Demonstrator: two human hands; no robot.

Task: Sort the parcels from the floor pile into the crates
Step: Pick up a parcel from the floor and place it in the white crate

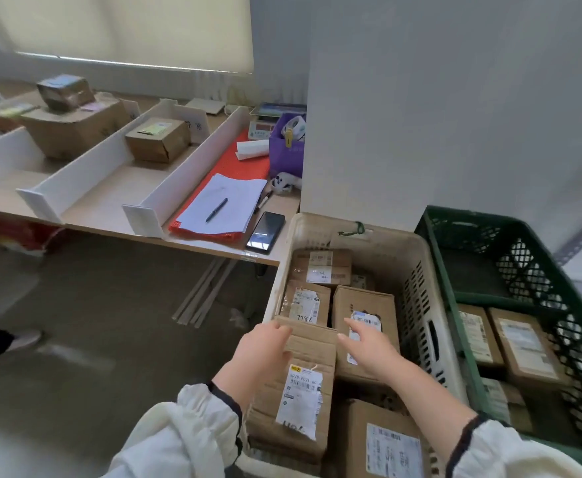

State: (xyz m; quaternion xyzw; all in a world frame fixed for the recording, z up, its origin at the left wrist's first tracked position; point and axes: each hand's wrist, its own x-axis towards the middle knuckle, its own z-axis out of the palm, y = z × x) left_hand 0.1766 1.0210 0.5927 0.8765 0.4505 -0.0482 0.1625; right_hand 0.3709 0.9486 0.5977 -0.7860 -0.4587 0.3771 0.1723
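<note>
A long brown cardboard parcel (pixel 299 384) with a white label lies at the near left of the beige crate (pixel 417 257), partly on the crate's rim. My left hand (pixel 265 346) grips its far left corner, fingers curled over the top edge. My right hand (pixel 368 343) hovers just right of that parcel with fingers straight, above another labelled box (pixel 365 305). Several more labelled boxes fill the crate. The green crate (pixel 455 270) to the right holds a few parcels (pixel 520 343) low down.
A wooden table (pixel 110 208) stands at the left with white dividers (pixel 186 167), boxes (pixel 158 139), papers with a pen (pixel 224 205), a phone (pixel 265 232) and a purple bin (pixel 286 150). Grey floor lies below it, with a person's shoe (pixel 24 339) at far left.
</note>
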